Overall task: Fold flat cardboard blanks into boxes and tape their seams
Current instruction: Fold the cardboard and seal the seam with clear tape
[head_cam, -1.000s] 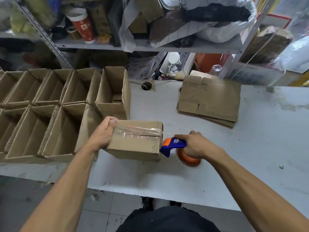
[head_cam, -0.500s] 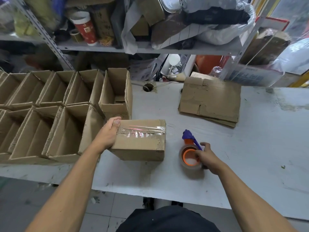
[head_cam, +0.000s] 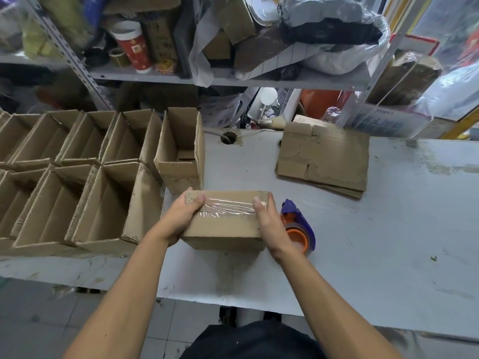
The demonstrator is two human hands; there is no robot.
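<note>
A small brown cardboard box (head_cam: 225, 229) with clear tape along its top seam sits near the table's front edge. My left hand (head_cam: 181, 216) grips its left end, thumb on the taped top. My right hand (head_cam: 269, 224) grips its right end, thumb on the tape. Just right of the box, a purple and orange tape dispenser (head_cam: 298, 229) lies on the table, partly hidden behind my right hand. A stack of flat cardboard blanks (head_cam: 324, 159) rests further back on the right.
Several open folded boxes (head_cam: 85, 182) stand in rows on the left, one more upright box (head_cam: 181, 151) right behind the taped one. The grey table (head_cam: 388, 242) has a cable hole (head_cam: 228, 138) at the back. Cluttered metal shelves (head_cam: 233, 79) rise behind.
My right hand set the tape dispenser down on the table and moved left onto the box's right end. The left hand kept its hold on the box.
</note>
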